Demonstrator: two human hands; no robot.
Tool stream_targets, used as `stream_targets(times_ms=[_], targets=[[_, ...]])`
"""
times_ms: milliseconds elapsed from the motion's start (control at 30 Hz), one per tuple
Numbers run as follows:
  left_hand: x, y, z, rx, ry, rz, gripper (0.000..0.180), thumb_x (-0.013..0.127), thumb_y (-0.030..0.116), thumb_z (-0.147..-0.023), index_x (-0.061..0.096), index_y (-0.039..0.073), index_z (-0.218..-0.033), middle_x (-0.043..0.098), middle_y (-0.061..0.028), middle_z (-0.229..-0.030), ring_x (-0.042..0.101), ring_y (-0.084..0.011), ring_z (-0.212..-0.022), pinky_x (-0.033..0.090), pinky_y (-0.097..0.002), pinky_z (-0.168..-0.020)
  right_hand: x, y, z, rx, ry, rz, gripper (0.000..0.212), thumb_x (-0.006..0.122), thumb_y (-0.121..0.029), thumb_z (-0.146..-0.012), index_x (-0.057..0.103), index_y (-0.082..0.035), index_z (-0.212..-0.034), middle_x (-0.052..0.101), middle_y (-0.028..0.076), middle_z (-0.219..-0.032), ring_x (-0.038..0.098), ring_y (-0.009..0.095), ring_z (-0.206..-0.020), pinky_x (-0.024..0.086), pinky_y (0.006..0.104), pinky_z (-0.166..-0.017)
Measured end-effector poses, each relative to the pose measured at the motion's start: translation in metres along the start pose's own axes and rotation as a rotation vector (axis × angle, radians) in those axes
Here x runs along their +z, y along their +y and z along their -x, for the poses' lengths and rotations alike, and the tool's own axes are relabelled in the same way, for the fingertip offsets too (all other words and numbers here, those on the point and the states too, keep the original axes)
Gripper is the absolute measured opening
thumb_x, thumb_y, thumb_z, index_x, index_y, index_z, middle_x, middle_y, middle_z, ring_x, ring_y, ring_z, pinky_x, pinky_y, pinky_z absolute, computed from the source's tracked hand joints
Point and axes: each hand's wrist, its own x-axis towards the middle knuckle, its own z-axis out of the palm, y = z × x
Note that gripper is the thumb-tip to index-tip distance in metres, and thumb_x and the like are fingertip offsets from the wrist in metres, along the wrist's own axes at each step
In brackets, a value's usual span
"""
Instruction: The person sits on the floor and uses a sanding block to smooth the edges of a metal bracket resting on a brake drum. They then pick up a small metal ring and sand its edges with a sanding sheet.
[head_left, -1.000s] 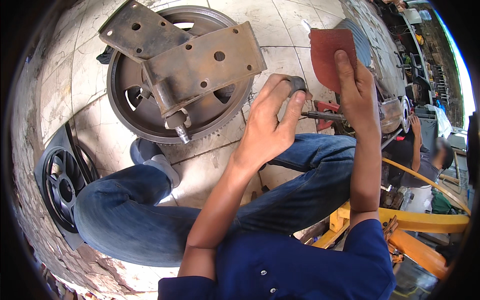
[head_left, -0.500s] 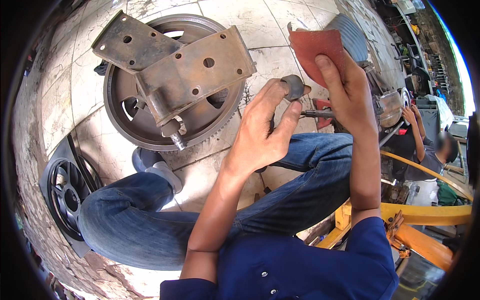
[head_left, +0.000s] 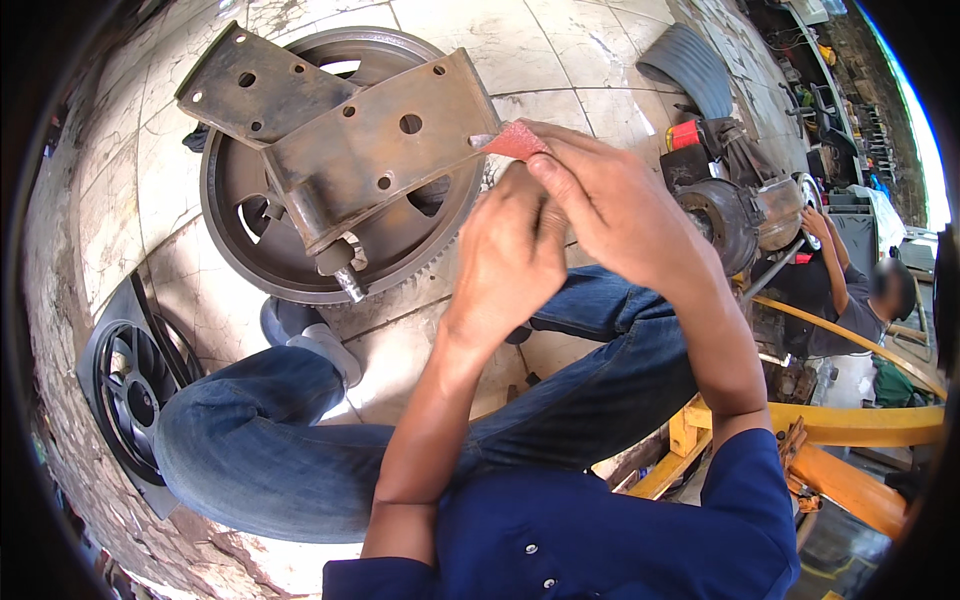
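A piece of red sandpaper [head_left: 518,142] is pinched in my right hand [head_left: 625,210], its fingers reaching across the top of my left hand. Curled fingers and a lowered thumb keep my left hand [head_left: 505,260] closed, right beside the sandpaper. The dark grey metal bushing seen in it half a second ago is now hidden behind the two hands. Just left of the hands, a rusty metal bracket [head_left: 375,130] with drilled holes and a short pin lies across a large toothed flywheel [head_left: 222,215] on the tiled floor.
A black fan [head_left: 135,390] lies at the left beside my bent leg. Greasy machine parts [head_left: 720,215] and a ribbed grey-blue piece [head_left: 690,70] are on the right. Yellow metal bars [head_left: 850,428] stand at lower right. Another person [head_left: 850,310] works at the far right.
My right hand has swung left and down with the sandpaper, from apart on the right to against my left hand. The bushing in my left hand has gone out of sight.
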Motion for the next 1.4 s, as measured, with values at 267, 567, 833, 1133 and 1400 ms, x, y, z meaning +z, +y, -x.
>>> stream_targets(times_ms=[267,567,833,1133,1400], targets=[[0.008,-0.006,0.003,-0.021,0.049,0.009,0.012,0.051,0.007,-0.094,0.056,-0.003,-0.096,0.06,-0.0264,-0.087,0.059,-0.0468,-0.08,0.048,-0.05,-0.07,0.009,0.002,-0.002,0.054,-0.021,-0.005,0.032,0.043,-0.023,-0.102,0.062,-0.005,-0.12,0.063,0.018,-0.117,0.059,0.036,-0.108,0.049,0.0411,-0.09],[0.001,-0.006,0.002,-0.017,0.002,-0.045,0.015,0.06,0.011,-0.093,0.061,-0.003,-0.098,0.062,-0.0233,-0.083,0.062,-0.043,-0.075,0.048,-0.0471,-0.065,-0.005,-0.009,-0.008,0.333,-0.187,-0.095,0.035,0.041,-0.026,-0.103,0.061,-0.008,-0.124,0.063,0.024,-0.112,0.059,0.042,-0.102,0.049,0.0427,-0.089],[0.006,-0.007,0.002,-0.152,0.046,-0.004,0.013,0.062,0.011,-0.091,0.063,-0.002,-0.095,0.062,-0.025,-0.077,0.061,-0.0428,-0.07,0.048,-0.0462,-0.063,0.004,0.0,-0.01,0.25,-0.134,-0.091,0.033,0.04,-0.024,-0.103,0.061,-0.008,-0.121,0.064,0.021,-0.109,0.059,0.043,-0.099,0.048,0.0447,-0.085],[-0.008,-0.015,-0.002,-0.129,0.09,-0.036,0.018,0.063,0.013,-0.092,0.062,-0.003,-0.086,0.059,-0.024,-0.067,0.06,-0.0412,-0.062,0.048,-0.0444,-0.057,0.008,-0.003,-0.006,0.199,-0.092,-0.017,0.032,0.043,-0.024,-0.102,0.061,-0.006,-0.122,0.062,0.027,-0.099,0.057,0.046,-0.092,0.047,0.0465,-0.079],[-0.016,-0.022,-0.003,-0.299,0.066,-0.017,0.016,0.064,0.012,-0.091,0.062,-0.004,-0.089,0.059,-0.0228,-0.065,0.06,-0.0383,-0.058,0.047,-0.0436,-0.057,0.024,0.003,0.001,0.013,0.058,-0.034,0.032,0.043,-0.024,-0.102,0.06,-0.005,-0.122,0.063,0.027,-0.098,0.058,0.046,-0.092,0.048,0.0456,-0.079]])
